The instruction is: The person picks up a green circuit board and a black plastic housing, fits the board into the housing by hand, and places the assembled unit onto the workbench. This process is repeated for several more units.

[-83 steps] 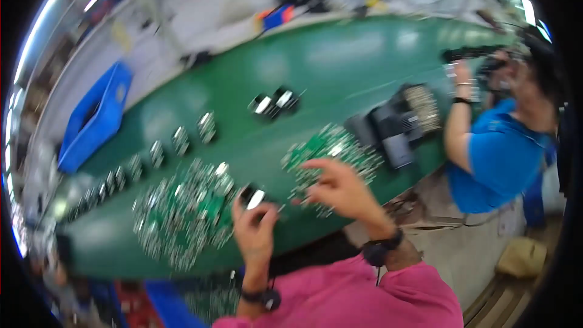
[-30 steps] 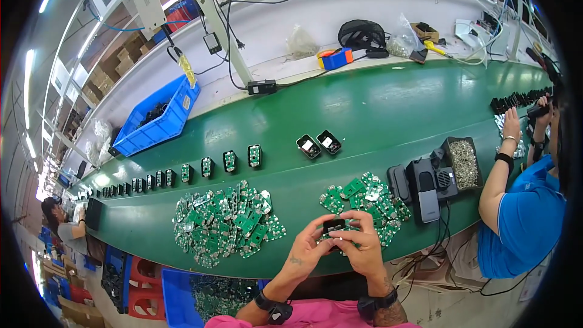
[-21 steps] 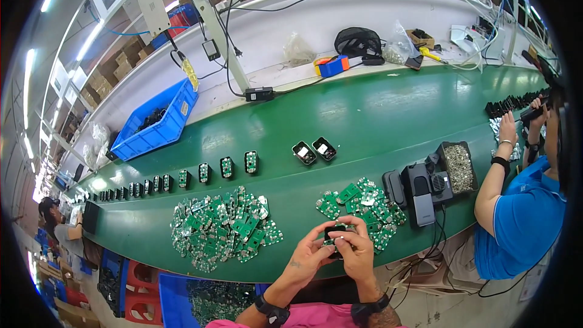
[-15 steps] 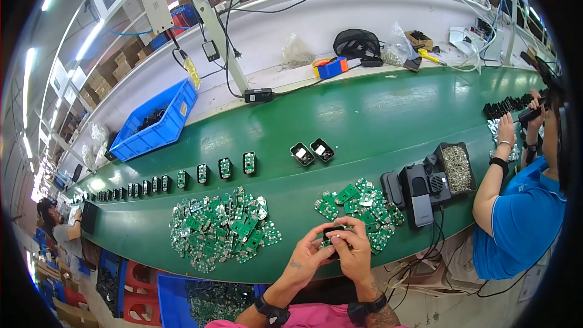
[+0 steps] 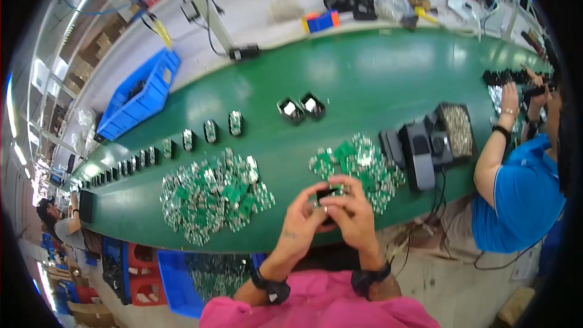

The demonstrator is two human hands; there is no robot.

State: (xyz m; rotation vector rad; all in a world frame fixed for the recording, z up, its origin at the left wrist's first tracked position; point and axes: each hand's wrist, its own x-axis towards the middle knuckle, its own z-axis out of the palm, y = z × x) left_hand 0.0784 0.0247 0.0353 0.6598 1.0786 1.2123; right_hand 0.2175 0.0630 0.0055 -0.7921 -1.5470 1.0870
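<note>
Pinching a small black part between both sets of fingertips, my left hand and right hand stay closed over the green belt's near edge, lower centre. Circuit board piles flank them; bare belt lies above. Grip unchanged since before.

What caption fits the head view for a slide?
Both hands, left hand and right hand, hold a small black part above green circuit boards on a green belt.

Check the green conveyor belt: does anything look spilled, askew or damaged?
Nothing stands out. Two loose heaps of green circuit boards lie by both hands, which hold a small black part.
</note>
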